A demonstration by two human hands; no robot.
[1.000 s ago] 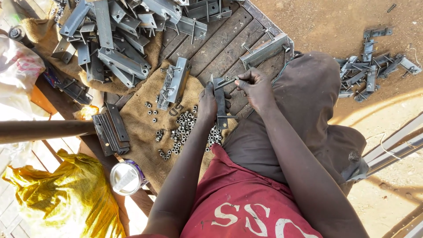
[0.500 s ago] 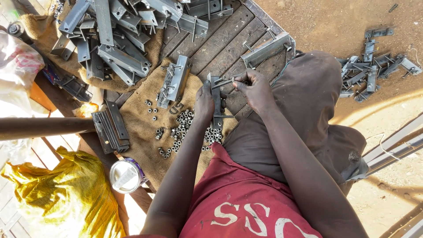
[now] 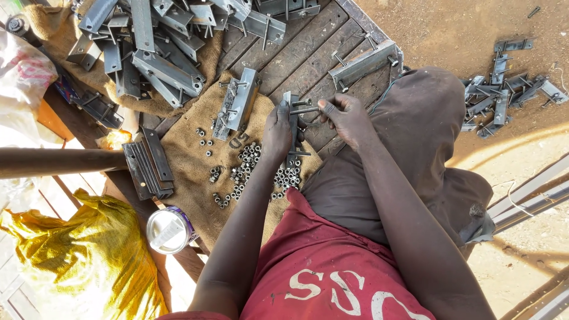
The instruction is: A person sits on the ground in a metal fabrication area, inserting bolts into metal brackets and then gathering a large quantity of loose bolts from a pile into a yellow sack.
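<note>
fingers of the left hand [image 3: 277, 131] clamp round a grey metal bracket [image 3: 292, 127] at frame centre, over the burlap-covered desk [image 3: 189, 157], while the right hand [image 3: 345, 118] pinches its bolt [image 3: 305, 110].

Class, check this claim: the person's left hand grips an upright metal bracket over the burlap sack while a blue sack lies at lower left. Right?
Not quite: the head view shows the sack at lower left is yellow, not blue. The left hand does grip the metal bracket over the burlap sack.
</note>
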